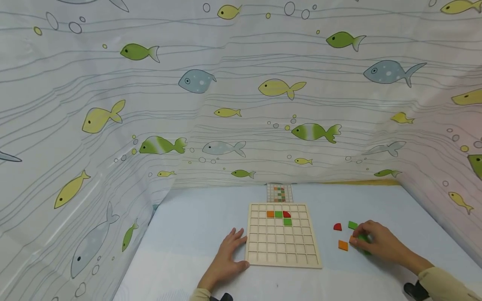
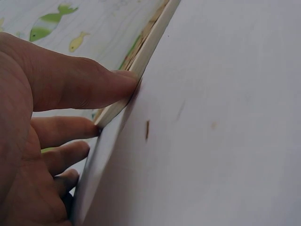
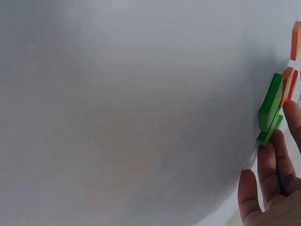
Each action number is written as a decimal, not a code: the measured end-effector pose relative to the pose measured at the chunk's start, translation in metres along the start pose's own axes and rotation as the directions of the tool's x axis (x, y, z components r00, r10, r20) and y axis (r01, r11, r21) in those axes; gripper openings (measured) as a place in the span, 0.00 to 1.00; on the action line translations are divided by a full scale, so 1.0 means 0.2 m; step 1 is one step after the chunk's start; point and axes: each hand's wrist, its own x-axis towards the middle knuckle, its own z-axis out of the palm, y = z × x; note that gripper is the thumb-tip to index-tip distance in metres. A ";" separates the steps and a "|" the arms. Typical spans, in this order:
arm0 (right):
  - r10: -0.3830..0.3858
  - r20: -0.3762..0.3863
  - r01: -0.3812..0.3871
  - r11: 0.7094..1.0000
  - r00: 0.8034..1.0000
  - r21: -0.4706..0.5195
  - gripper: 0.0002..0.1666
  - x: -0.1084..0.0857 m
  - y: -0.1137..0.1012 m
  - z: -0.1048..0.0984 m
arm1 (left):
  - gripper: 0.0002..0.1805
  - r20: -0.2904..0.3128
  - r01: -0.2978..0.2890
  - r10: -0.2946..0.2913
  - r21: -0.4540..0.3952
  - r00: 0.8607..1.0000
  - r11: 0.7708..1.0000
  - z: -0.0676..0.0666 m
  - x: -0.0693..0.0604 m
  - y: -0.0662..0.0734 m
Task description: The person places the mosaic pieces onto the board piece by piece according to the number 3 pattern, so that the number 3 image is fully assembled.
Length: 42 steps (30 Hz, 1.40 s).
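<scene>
A wooden grid board lies flat in the head view, with several coloured tiles in its upper cells: an orange square, green squares and a red rounded piece. My left hand rests against the board's left edge, thumb at the near corner; the left wrist view shows the thumb touching the rim. To the right, my right hand reaches down over loose tiles. Its fingertips are beside green tiles and an orange tile; a firm pinch is not visible.
A loose orange square, a red rounded piece and a green square lie left of the right hand. Behind the board is a card showing a grid with coloured cells. A fish-patterned sheet surrounds the white table.
</scene>
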 end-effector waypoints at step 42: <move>0.057 0.018 -0.055 0.991 0.998 -0.121 0.13 -0.03 -0.01 0.01 | 0.42 0.003 0.016 -0.016 -0.025 1.000 1.000 0.00 -0.01 0.02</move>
